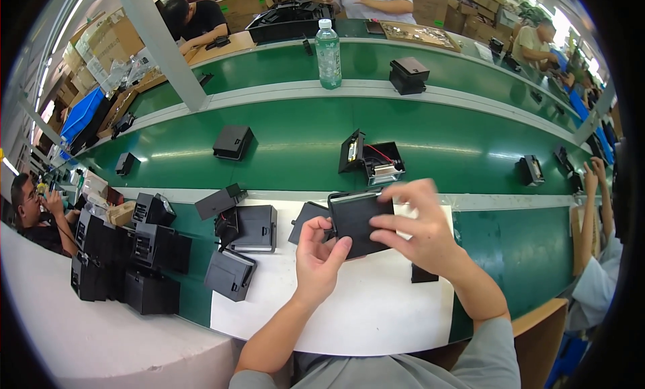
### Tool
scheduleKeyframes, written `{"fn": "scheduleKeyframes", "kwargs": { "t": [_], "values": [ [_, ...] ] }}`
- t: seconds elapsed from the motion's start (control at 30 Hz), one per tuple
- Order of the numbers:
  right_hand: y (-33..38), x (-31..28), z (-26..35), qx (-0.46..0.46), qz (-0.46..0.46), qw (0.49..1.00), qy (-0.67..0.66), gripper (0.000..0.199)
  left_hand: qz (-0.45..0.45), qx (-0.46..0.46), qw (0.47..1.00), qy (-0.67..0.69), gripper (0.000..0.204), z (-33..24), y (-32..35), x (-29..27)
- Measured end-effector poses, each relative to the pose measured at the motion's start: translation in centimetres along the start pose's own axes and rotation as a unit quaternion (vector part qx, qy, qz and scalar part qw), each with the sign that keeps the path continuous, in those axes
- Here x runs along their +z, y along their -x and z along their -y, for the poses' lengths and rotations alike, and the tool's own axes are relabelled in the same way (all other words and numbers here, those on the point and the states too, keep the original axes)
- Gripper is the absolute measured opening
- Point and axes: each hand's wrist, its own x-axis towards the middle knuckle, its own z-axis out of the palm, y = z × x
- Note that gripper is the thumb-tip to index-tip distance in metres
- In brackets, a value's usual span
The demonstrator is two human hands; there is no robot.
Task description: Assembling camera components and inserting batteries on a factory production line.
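Observation:
A flat black plastic box (361, 222) is held up over the white sheet, tilted toward me. My left hand (321, 258) grips its left side, with the thumb on the front face and fingers behind. At the box's right side is my right hand (423, 229), fingers stretched out and apart, the upper ones blurred; two fingertips touch or nearly touch the face. Partly hidden behind my left hand lies another black box (306, 218). A small black piece (423, 273) rests on the sheet below my right wrist.
Black boxes (254, 228) lie at the sheet's left edge, beside a stack of black housings (158, 248). On the green conveyor belt (289, 127) stand several boxes, including an opened one (383, 168). A plastic bottle (328, 56) stands on the far rail. Co-workers sit around the line.

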Motion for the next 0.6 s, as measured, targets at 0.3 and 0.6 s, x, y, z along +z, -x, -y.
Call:
{"fn": "scheduleKeyframes", "kwargs": {
  "t": [0.3, 0.6],
  "values": [
    [-0.3, 0.3, -1.3, 0.26, -0.032, 0.908, -0.327, 0.068, 0.114, -0.029, 0.984, 0.136, 0.05, 0.1, -0.7, -0.9],
    [-1.5, -5.6, -10.5, 0.355, -0.101, 0.914, -0.167, 0.064, 0.091, 0.114, 0.96, -0.237, 0.046, -0.3, -1.0, -1.1]
  ]
}}
